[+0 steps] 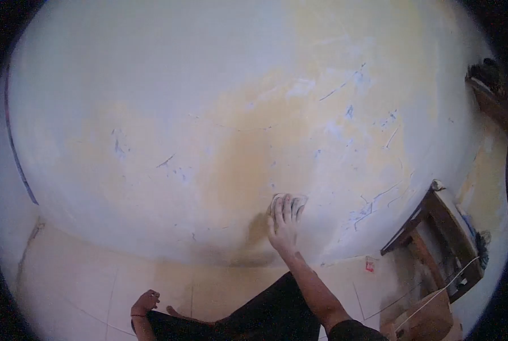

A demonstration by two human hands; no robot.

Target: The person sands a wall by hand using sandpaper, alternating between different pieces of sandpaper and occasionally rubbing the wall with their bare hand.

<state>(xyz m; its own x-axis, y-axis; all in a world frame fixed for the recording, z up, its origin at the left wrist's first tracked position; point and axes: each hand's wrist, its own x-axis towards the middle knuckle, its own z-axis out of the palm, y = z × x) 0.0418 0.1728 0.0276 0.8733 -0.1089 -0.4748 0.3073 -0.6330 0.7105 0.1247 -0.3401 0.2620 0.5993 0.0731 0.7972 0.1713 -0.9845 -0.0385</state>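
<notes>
Against the lower middle of the patchy white and yellow wall (231,165), my right hand (286,224) presses a small pale pad (300,202), its fingers spread over it. The pad's edges show around the fingertips; its far side is hidden against the wall. My left hand (147,300) is at the lower left, beside my dark-clothed knee, away from the wall. Its fingers are loosely curled, and nothing shows in them.
A dark wooden piece of furniture (427,241) stands at the right, with a brown box (427,318) and a white cable near it. A small red packet (369,264) lies on the tiled floor (78,270). Another dark object (492,105) is at the upper right.
</notes>
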